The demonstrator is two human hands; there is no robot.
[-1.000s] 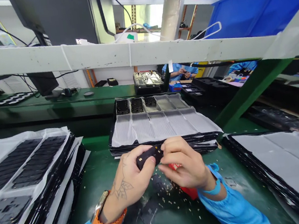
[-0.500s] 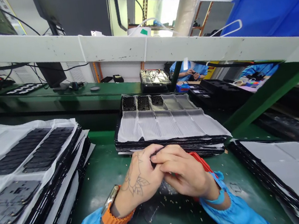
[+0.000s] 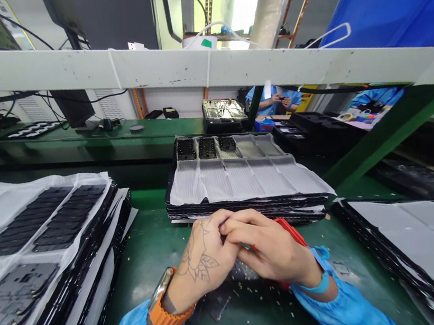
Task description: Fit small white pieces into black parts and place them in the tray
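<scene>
My left hand (image 3: 202, 257) is closed over the bench, its fingers curled round a small dark part (image 3: 223, 239) that is almost wholly hidden. Against it, my right hand (image 3: 274, 245) is bent with its fingertips pressed on the same part; the two hands touch. Under and behind my right hand lies a red object (image 3: 292, 231), mostly covered. Just beyond the hands stands a stack of black trays (image 3: 243, 208) topped by a white lined tray, with black parts (image 3: 206, 148) in its far-left pockets.
On the left rises a tall tray stack (image 3: 104, 252) with rows of black plastic parts (image 3: 22, 294). Another stack with a pale top (image 3: 419, 242) lies right. Small pale scraps litter the green bench (image 3: 158, 266). A white shelf beam (image 3: 172, 67) crosses ahead. Another person's hands (image 3: 284, 101) show far behind.
My right hand has shifted slightly, its fingers now lying further over the left hand's fingertips. Less of the dark part shows. The trays have not moved.
</scene>
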